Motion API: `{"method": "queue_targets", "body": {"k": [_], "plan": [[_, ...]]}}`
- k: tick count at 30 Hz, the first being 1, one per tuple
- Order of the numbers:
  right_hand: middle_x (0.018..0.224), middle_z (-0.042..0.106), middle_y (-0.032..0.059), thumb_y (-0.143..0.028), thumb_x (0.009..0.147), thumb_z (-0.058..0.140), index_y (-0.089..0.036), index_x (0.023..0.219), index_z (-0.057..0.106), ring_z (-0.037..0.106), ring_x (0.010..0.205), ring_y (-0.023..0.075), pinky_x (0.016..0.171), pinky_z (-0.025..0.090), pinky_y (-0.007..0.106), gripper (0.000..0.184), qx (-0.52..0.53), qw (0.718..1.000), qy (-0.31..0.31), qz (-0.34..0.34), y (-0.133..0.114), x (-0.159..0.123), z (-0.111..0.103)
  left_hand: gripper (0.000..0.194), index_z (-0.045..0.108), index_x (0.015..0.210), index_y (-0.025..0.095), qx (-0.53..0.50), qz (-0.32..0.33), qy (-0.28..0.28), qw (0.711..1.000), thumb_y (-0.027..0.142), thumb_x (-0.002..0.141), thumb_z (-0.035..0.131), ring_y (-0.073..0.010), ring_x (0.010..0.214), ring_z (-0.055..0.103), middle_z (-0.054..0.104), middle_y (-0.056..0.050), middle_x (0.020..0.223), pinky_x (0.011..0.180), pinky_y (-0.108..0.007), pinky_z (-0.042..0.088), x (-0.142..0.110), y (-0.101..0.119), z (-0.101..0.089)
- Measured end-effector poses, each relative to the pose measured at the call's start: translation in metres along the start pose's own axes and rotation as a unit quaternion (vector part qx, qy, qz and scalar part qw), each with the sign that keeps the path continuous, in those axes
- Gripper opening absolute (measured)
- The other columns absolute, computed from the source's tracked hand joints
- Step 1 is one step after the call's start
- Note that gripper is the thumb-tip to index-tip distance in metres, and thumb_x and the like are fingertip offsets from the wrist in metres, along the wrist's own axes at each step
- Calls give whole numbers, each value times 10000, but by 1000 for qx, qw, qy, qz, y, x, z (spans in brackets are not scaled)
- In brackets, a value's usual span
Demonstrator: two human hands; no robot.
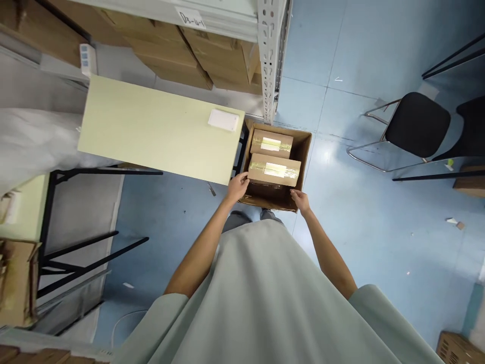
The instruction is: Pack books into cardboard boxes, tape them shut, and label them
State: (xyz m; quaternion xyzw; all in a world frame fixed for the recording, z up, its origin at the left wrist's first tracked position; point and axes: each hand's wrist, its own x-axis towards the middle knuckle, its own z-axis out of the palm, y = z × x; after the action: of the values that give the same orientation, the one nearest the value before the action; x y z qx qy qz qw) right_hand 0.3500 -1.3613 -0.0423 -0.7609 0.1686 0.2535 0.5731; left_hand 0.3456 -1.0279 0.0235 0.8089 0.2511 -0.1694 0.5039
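Observation:
A taped cardboard box (258, 174) with a white label lies across the inside of a larger open carton (305, 151) on the floor. My left hand (237, 187) is closed at the box's left end, over the carton's left rim. Fingers bent and drawn together, my right hand (301, 201) reaches over the carton's right rim to the box's lower right corner; its exact contact is hard to see. Behind this box sits a second labelled box (285, 138), also taped. The carton's near inside is in shadow.
A pale yellow-green tabletop (159, 126) with a white slab-like item (223, 120) adjoins the carton on the left. A perforated metal shelf post (268, 60) rises just behind it. Black chairs (419, 124) stand at right. Black metal legs (91, 263) extend at lower left.

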Motion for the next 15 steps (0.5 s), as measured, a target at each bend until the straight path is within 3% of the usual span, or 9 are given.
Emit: {"method": "queue_targets", "body": {"k": [6,11,15], "plan": [[989,857,118,-984,588,850,-229,903,805,803,1046,339,1052,656,586,819,40,998,-23,32,-18,-12,8,356,798,1325,168,-37,4,-16,999,237,1002,664,-301,1397,751,792,-173,1465,1285,-502,544,-45,-18,-11],[1052,866,140,-975,586,873,-229,933,812,816,1093,366,1106,639,627,825,49,998,-47,7,-53,-14,25,306,815,1226,184,-74,-8,-8,997,345,1002,682,-304,1315,790,829,-166,1382,1231,-509,586,-71,-35,-30],[1092,875,125,-942,619,891,-230,1002,835,813,1146,365,1164,610,633,811,48,996,-72,-29,-91,-20,55,327,819,1214,191,-114,4,6,993,394,998,681,-312,1285,802,844,-163,1342,1213,-515,601,-88,-51,-59]]}}
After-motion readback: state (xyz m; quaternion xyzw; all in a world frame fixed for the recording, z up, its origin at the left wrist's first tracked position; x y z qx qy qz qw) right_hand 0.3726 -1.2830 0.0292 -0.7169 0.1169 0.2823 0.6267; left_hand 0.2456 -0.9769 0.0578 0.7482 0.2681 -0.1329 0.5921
